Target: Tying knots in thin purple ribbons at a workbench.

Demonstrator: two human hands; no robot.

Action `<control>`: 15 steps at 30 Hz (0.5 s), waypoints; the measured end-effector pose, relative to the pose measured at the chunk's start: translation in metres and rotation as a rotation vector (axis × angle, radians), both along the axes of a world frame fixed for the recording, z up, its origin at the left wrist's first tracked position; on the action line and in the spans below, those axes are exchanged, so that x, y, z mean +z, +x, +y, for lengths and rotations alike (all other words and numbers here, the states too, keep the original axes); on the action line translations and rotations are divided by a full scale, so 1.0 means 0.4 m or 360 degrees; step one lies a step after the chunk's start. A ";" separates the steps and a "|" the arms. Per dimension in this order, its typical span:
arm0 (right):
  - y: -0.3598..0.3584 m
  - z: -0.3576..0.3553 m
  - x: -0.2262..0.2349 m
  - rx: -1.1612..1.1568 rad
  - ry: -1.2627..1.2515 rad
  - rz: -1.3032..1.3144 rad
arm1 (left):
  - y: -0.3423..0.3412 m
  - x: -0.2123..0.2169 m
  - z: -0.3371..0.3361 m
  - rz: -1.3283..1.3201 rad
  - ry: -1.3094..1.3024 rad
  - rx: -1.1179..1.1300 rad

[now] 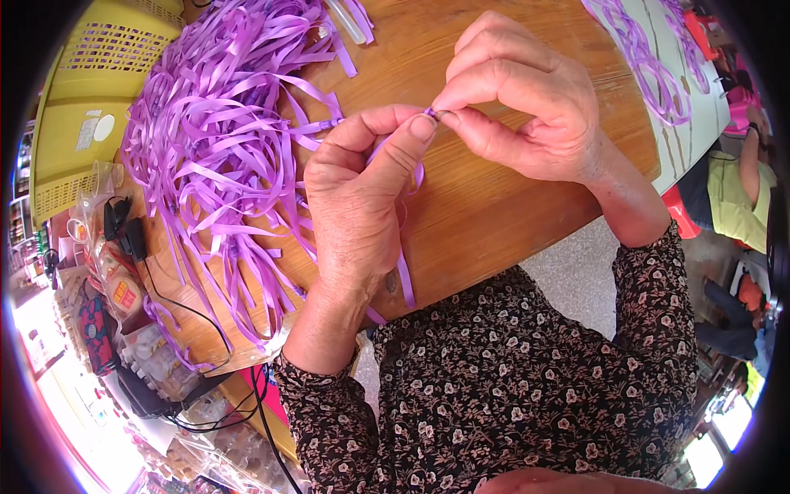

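Observation:
My left hand [360, 185] is closed in a pinch on a purple ribbon [419, 176], with thumb and forefinger pressed together at its small gathered end. A length of that ribbon hangs below the hand toward the table's near edge. My right hand [527, 103] meets the left fingertips, its thumb and forefinger pinched at the same spot. Whatever the right fingers hold there is too small to make out. A thin thread seems to run beneath the left hand. Left of my hands lies a large tangled heap of purple ribbons [234, 132], some with darker purple bits on them.
The wooden table [510, 222] lies under my hands. A yellow perforated crate [99, 107] borders its left side, near a black plug adapter [132, 239] with a cable. More purple ribbons [658, 90] lie on a white surface at right. Other people sit beyond it.

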State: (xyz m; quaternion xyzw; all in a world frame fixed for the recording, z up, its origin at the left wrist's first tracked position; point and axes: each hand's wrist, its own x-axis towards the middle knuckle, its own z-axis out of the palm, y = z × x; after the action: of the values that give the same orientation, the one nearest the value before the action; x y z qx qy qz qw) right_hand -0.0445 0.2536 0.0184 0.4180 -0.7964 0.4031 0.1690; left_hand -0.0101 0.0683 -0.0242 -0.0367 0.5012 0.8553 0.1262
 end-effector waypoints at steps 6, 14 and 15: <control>-0.009 -0.011 -0.080 -0.0028 -0.0343 -0.0049 | -0.002 0.000 0.004 -0.0005 0.0035 -0.0043; -0.015 -0.016 -0.092 -0.0075 -0.0446 -0.0254 | 0.003 0.009 0.012 0.0048 0.0012 0.0004; -0.014 -0.016 -0.093 -0.0085 -0.0448 -0.0270 | 0.003 0.010 0.013 0.0053 0.0005 0.0005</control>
State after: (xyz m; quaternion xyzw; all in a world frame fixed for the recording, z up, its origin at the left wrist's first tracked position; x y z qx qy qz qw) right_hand -0.0502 0.2474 -0.0187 0.3332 -0.7542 0.5400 0.1688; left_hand -0.0088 0.0735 -0.0203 -0.0229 0.5018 0.8568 0.1166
